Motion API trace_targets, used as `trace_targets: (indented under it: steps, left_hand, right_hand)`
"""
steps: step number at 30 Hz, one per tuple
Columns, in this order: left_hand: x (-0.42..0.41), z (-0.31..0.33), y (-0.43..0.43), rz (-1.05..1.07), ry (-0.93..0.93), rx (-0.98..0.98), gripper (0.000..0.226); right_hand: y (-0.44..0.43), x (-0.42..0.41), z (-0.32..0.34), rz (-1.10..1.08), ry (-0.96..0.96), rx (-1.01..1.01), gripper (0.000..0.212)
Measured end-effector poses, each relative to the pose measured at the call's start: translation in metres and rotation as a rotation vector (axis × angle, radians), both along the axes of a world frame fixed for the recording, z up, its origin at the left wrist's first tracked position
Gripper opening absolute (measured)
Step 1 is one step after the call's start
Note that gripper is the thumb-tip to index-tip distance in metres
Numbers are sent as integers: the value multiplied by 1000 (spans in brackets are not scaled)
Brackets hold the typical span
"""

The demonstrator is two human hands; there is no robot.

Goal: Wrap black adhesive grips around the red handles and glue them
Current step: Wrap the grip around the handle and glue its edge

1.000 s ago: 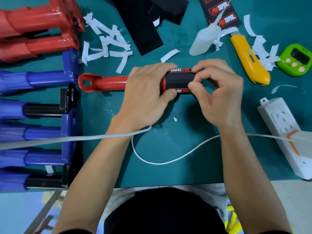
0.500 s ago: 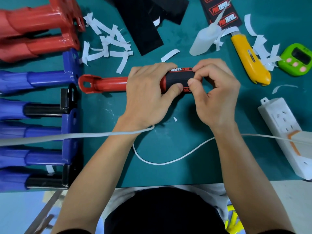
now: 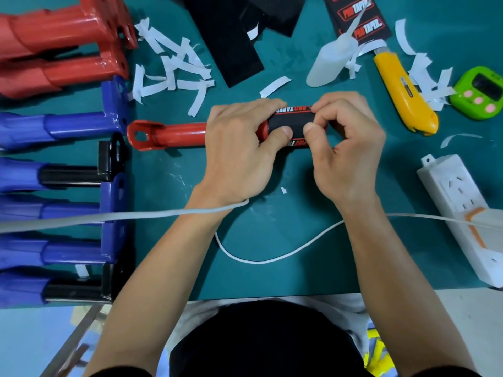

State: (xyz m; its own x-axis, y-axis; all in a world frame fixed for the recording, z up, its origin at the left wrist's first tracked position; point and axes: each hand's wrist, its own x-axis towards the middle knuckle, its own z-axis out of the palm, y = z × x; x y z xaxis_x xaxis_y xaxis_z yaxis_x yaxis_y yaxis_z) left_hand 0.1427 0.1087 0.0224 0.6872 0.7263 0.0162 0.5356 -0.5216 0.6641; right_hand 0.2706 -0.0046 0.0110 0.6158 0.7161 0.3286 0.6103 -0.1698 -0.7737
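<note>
**Head view, facing down**

I see through a single wide-angle camera on the person's head, aimed forward and steeply down at the green mat (image 3: 299, 278). It sits near: left hand (image 3: 236, 148) and right hand (image 3: 351, 148) meet around mid-view, and the dark shirt (image 3: 266, 341) fills the bottom edge. Straight lines seem to bow toward the margins.

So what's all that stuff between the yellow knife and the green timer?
A heap of curled white paper strips lies between the yellow plastic utility knife and the round green timer, as the head view shows.
</note>
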Motion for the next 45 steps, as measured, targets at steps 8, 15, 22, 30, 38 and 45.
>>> trace_targets:
  steps: [8,15,22,30,38,45]
  left_hand:
    - [-3,-1,0,-29,-3,15,37]
    - [-7,-2,3,-93,-15,65,65]
    - [-8,-8,5,-89,-73,76,51]
    - [-7,-9,1,-32,-135,62,41]
    - [-3,-5,0,23,-164,-16,35]
    - [-3,-4,1,63,-157,-94,30]
  right_hand:
    - [0,-5,-5,-11,118,-49,9]
    - [-1,-3,-8,-12,118,-40,6]
    - [0,-5,-10,-39,90,-37,8]
    - [2,-9,-11,-68,56,-49,9]
    - [3,-10,-11,-71,56,-33,8]
    - [3,-12,-11,-58,138,-71,3]
